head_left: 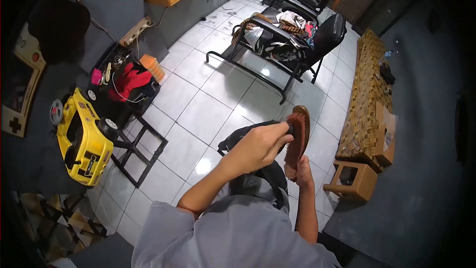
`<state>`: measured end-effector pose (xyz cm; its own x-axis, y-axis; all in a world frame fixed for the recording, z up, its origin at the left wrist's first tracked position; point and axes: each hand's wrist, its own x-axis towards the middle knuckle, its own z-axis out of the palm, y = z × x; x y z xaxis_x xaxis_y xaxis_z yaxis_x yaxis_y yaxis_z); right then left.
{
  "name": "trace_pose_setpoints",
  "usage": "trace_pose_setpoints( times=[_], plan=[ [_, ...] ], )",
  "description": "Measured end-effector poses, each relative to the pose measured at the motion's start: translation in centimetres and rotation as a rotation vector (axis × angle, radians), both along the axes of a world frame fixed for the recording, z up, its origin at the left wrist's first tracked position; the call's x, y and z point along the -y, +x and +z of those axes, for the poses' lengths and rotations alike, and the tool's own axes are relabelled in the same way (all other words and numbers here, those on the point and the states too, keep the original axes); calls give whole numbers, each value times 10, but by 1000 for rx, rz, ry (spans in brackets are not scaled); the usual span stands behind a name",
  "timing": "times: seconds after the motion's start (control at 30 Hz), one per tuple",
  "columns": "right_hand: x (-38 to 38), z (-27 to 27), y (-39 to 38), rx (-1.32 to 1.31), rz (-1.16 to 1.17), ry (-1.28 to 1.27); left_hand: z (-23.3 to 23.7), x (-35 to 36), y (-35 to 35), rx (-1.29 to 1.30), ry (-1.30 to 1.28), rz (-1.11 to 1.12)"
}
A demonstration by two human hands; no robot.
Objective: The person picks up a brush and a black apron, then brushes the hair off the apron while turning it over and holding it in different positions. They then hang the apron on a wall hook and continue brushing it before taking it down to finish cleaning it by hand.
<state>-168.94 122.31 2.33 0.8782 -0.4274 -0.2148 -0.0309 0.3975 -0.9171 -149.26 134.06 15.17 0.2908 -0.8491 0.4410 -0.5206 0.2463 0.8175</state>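
Note:
My left hand (258, 148) is closed around a black fabric item (237, 138), possibly a bag, held over my lap; part of it hangs below my wrist. My right hand (300, 170) grips the lower end of a wooden brush (298, 136) with reddish-brown bristles. The brush stands nearly upright, and its bristle side faces the black item and touches my left fingers. I wear a grey shirt.
A yellow toy car (82, 136) sits at the left beside a black rack (126, 87) holding red cloth. A black chair (297, 39) piled with clothes stands ahead. A woven-pattern bench (367, 94) and a small wooden stool (354, 181) are at the right. The floor is white tile (198, 114).

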Motion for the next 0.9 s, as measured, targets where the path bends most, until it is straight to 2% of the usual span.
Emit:
trace_pose_setpoints(
  times=[0.07, 0.1, 0.2, 0.23, 0.33, 0.43, 0.47, 0.53, 0.6, 0.63, 0.67, 0.73, 0.77, 0.8, 0.87, 0.9],
  plan=[
    [3, -1, 7, -20, 56, -59, 6, 3, 5, 12, -108, -1],
    [14, -18, 11, -154, 106, -28, 9, 3, 7, 15, -154, 3],
    [39, -120, 17, -586, 209, -609, 22, 1, 22, -27, -205, 97],
    [45, -144, 17, -831, 302, -671, 24, 1, 27, -63, -204, 137],
    [58, -217, -3, -1151, 515, -1222, 23, 2, 42, -85, -121, 235],
    [79, -215, 24, -978, 401, -1007, 23, 13, 52, -211, 33, 283],
    [88, -213, 33, -834, 348, -723, 21, 19, 53, -197, 56, 268],
    [104, -138, 79, -533, 234, -166, 17, 36, 59, -164, 94, 235],
    [113, -50, 112, -157, 357, 29, 15, 54, 62, -107, 131, 241],
    [119, -23, 126, 38, 410, 132, 15, 62, 64, -81, 131, 257],
    [127, -14, 138, 176, 493, 126, 16, 69, 67, -56, 131, 273],
    [145, -10, 161, 131, 618, 117, 21, 81, 72, 3, 113, 325],
    [156, -15, 177, -35, 669, 38, 23, 85, 76, 27, 100, 358],
    [167, -31, 192, -150, 681, -159, 26, 87, 80, 47, 85, 394],
    [196, -63, 208, -226, 719, -739, 32, 88, 89, 11, 31, 442],
    [213, -101, 213, -407, 776, -831, 33, 88, 92, 26, 19, 439]
  ],
)
